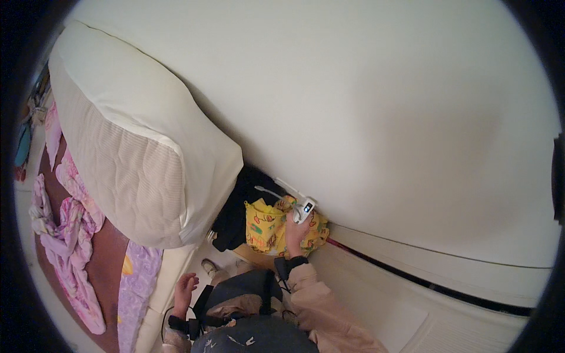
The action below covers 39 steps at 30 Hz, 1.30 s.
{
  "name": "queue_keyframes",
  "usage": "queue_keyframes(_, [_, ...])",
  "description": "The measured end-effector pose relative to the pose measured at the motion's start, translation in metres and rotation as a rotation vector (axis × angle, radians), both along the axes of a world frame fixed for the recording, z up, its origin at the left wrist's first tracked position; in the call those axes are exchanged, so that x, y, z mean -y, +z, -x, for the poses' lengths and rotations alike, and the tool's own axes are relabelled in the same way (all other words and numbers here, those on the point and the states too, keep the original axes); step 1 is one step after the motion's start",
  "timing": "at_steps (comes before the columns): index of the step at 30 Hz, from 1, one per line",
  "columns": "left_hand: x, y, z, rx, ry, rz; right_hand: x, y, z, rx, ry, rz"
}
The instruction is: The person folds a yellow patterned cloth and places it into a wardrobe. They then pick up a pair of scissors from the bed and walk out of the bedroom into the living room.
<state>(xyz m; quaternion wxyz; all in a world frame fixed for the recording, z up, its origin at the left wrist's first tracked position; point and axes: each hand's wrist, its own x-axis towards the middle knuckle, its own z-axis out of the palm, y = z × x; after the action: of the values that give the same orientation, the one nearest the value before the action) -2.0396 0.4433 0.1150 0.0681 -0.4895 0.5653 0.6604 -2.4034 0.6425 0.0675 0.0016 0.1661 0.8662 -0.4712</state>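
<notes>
My right hand is closed round a small white device with a lit display and a pale cable running off to its left. The device is beside the white wall, above a yellow patterned cloth bag. Black fabric lies to the left of the bag. Lower left, my left hand is held in the air with its fingers slightly curled and apart, touching nothing. What the yellow bag rests on is mostly hidden.
A mattress in a cream cover leans along the wall at left. Beyond it, pink printed cloth and a purple printed cloth lie on a brown surface. A white panelled door stands at lower right.
</notes>
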Motion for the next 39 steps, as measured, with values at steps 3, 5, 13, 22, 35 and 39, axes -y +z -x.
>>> queue_keyframes(3, [0.003, 0.004, -0.002, 0.018, -0.001, 0.008, -0.004, 0.002, 0.001, 0.026, 0.063, 0.021])
queue_keyframes(5, [0.004, 0.006, -0.007, 0.01, -0.005, 0.028, -0.008, 0.0, 0.002, 0.037, 0.088, -0.022])
queue_keyframes(13, [0.001, 0.013, -0.033, 0.002, 0.013, 0.076, -0.016, -0.006, -0.004, 0.072, 0.078, -0.032])
queue_keyframes(22, [-0.004, 0.019, -0.046, -0.057, 0.051, 0.07, -0.015, 0.009, -0.003, 0.278, 0.047, -0.269])
queue_keyframes(35, [-0.003, 0.02, -0.052, -0.085, 0.043, 0.092, -0.015, 0.031, -0.003, 0.286, 0.066, -0.27])
queue_keyframes(39, [-0.002, 0.021, -0.05, -0.084, 0.048, 0.085, -0.013, 0.039, -0.004, 0.263, 0.061, -0.267])
